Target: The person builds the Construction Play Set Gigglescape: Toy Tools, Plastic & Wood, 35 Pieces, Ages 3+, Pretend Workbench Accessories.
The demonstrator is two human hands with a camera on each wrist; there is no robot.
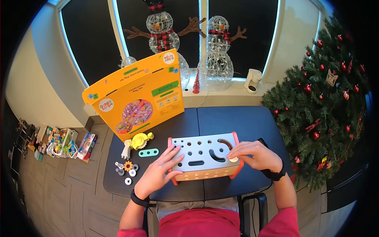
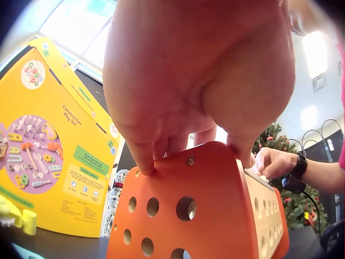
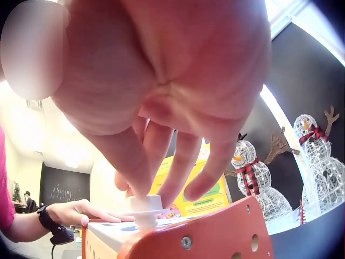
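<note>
A toy workbench [image 1: 209, 173] with a pale grey top full of holes and slots, wooden sides and orange end panels [image 2: 172, 186] stands on the dark table. Across its left end rests my left hand [image 1: 156, 173], fingers stretched over the top and thumb along the near edge. With thumb and fingertips my right hand [image 1: 258, 156] pinches the head of a white toy bolt [image 3: 144, 210] at the top's right near corner. The bolt stands upright; its lower end is hidden behind the orange panel in the right wrist view.
Left of the workbench lie a teal strip [image 1: 149, 152], a yellow toy piece [image 1: 140, 140], an orange gear [image 1: 128, 166] and several small bolts and rings. A yellow box [image 1: 146, 94] stands behind them. A Christmas tree [image 1: 316, 98] rises beyond the table's right side.
</note>
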